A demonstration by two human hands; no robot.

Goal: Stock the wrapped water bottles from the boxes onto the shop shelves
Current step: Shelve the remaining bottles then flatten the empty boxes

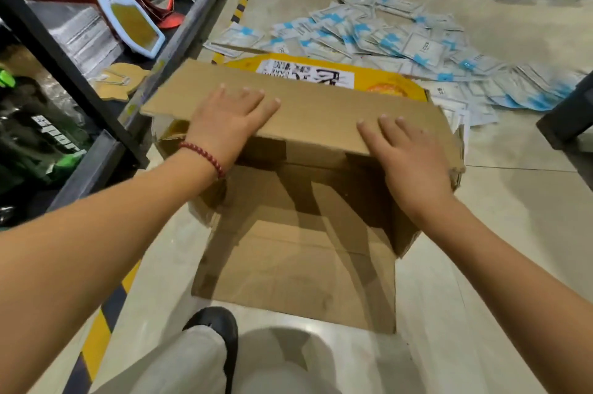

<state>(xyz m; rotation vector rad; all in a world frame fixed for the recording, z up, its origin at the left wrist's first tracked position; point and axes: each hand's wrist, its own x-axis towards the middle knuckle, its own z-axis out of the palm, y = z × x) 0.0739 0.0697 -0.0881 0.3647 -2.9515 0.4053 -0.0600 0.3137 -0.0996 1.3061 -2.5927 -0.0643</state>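
A brown cardboard box [308,194] stands on the tiled floor in front of me, its near flap hanging down to the floor. My left hand [227,124], with a red bead bracelet on the wrist, lies flat on the box's upper flap [314,111]. My right hand [407,159] presses flat on the same flap near its right end. The flap hides the inside of the box. Dark green wrapped bottles [41,143] lie on the lower shelf at the left.
A black metal shelf rack [96,98] runs along the left, holding mirrors [134,26] and silver packs. Many white-and-blue packets [394,40] are strewn over the floor behind the box. A yellow printed flap [321,71] shows behind. My shoe [218,323] is just short of the box.
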